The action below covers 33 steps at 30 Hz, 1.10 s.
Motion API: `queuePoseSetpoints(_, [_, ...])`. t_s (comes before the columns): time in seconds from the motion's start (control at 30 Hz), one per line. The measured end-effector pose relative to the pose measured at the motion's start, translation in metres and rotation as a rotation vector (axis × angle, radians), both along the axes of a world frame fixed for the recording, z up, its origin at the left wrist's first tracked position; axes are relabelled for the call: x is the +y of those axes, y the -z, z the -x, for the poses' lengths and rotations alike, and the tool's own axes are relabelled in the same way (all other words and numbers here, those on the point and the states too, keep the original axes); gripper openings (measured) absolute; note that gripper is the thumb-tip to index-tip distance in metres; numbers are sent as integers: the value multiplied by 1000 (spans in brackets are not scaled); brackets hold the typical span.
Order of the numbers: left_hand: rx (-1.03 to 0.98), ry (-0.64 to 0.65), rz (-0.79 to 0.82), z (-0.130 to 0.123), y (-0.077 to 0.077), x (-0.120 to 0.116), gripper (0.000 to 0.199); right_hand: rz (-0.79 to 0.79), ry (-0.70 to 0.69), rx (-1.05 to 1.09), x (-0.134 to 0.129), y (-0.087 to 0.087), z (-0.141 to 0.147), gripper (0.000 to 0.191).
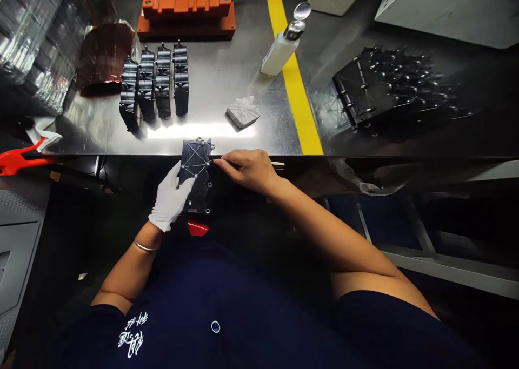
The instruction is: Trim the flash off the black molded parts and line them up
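Observation:
My left hand (169,199), in a white glove, grips a black moulded part (195,166) by its left side, just in front of the bench edge. The part's ribbed face with small round bosses is turned up toward me. My bare right hand (249,169) is pinched around a thin tool (278,165), whose light-coloured end sticks out behind the fingers. Its slim tip reaches the right edge of the part. Whether the tip touches the part is too small to tell.
On the metal bench (219,96) stand several black parts (162,82), a folded white cloth (243,111), a white bottle (280,50), an orange fixture (186,9) and more black parts (377,88) beyond yellow tape (298,99). Red-handled pliers (20,159) lie left.

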<state>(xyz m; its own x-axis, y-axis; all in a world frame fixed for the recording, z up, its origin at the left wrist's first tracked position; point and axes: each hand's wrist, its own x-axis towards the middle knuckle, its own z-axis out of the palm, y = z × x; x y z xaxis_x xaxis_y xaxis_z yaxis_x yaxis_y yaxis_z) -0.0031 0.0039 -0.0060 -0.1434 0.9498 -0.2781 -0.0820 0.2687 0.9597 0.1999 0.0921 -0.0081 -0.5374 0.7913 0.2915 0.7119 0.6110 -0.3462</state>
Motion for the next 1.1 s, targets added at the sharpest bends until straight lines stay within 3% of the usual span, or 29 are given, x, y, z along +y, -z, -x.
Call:
queuePoseSetpoints(0.17, [0,0,13,0,-3,0,63,55,53,65,-7,2,-1,40])
queuePoseSetpoints(0.47, [34,17,-15,0,7,2,66,105,166,174,-38,8,11,36])
queuePoseSetpoints(0.53, [16,71,-13,6,2,0,66,143,182,277,-35,2,8,35])
queuePoseSetpoints(0.6, [12,215,-28,16,-5,-5,65,185,215,376,-29,-8,2,34])
queuePoseSetpoints(0.67, [52,409,-54,29,-13,-12,62,370,178,393,-22,-19,-5,39])
queuePoseSetpoints(0.73, [108,556,-43,41,-21,-20,58,720,39,335,-19,-25,-7,42])
queuePoseSetpoints(0.83, [84,631,80,57,-29,-27,52,1137,-110,321,-24,-19,0,42])
queuePoseSetpoints(0.93, [-75,548,244,72,-25,-23,46,1343,-11,534,-38,1,15,48])
queuePoseSetpoints(1.0, [-225,318,251,79,-15,-19,40,1403,100,717,-46,13,23,49])
queuePoseSetpoints(1.07, [-367,-4,140,79,-4,-20,36,1375,175,862,-51,18,27,50])
queuePoseSetpoints(1.1, [-422,-86,93,75,1,-22,38,1332,203,912,-52,19,27,51])
